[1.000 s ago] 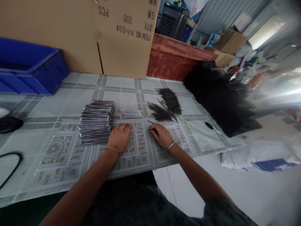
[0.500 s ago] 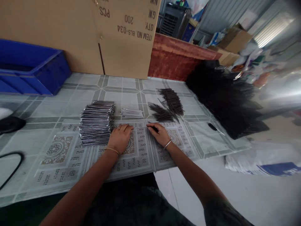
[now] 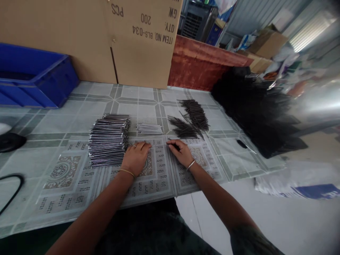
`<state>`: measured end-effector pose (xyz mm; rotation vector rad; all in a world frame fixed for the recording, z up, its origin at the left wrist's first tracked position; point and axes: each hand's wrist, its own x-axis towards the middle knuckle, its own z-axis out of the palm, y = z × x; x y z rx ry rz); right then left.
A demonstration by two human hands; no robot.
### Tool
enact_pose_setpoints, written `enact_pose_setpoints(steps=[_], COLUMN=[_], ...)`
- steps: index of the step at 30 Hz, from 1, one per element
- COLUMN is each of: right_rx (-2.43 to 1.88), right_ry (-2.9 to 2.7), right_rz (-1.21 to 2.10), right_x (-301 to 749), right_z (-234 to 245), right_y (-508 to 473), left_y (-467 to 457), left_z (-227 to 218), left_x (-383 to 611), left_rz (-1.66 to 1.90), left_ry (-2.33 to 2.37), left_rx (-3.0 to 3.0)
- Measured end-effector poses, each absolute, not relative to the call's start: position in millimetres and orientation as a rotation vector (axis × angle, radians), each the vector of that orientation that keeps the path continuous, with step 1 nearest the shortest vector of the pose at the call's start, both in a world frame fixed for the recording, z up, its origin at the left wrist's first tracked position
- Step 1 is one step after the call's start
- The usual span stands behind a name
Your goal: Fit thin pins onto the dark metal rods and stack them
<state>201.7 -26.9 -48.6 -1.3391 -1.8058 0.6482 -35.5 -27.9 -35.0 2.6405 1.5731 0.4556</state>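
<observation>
Both hands rest low on the table [image 3: 79, 106], knuckles up.
- Left hand [image 3: 136, 156]: thumb and forefinger pinched on one end of a thin rod [image 3: 158, 145], other fingers curled under.
- Right hand [image 3: 182, 153]: fingertips closed on a short dark piece [image 3: 175, 146] at the rod's other end.
- The rod lies almost flat, just above the tabletop, spanning the gap between the two pinches.

Against a second ago:
- The rod and the dark piece now read as one straight line from pinch to pinch; earlier a small break showed between them.
- The hands sit a shade closer together.
- Since half a second ago, hardly any shift. The piles are unchanged.

Around the grip:
- The tall stack of silver rods [image 3: 108, 140] is just outside the left hand, and its near corner almost touches the knuckles.
- A small row of silver rods [image 3: 149, 128] lies just beyond the held rod.
- A loose pile of dark pieces [image 3: 190, 120] lies beyond the right fingertips, near but not touching.
- A black pen-like thing [image 3: 242, 144] lies well out past the right wrist.
- The big black heap [image 3: 255, 109] lies farther that way, off the table corner.

Edges and room:
- The near table edge runs under both forearms.
- The right edge falls away a little outside the right wrist.
- The tabletop is open on the body side of both hands.
- Bare tiles stretch beyond the small row up to the cardboard box [image 3: 92, 39].
- The blue bin [image 3: 34, 78] and a black cable [image 3: 10, 187] sit far out to the left, past the stack.
</observation>
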Motion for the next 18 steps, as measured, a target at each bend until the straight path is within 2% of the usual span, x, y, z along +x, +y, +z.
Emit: enact_pose_setpoints(steps=[11,18], right_rx=[-1.307,-1.341], right_ry=[-1.856,-2.162], right_rz=[0.587,0.383], right_x=[201,191], right_z=[-46,-30], right_y=[-28,-26], left_y=[-29,-29], left_z=[-33,-38], left_x=[-37,-33], left_rz=[0.422,0.928], left_ry=[1.547,1.363], left_rx=[2.647,2.215])
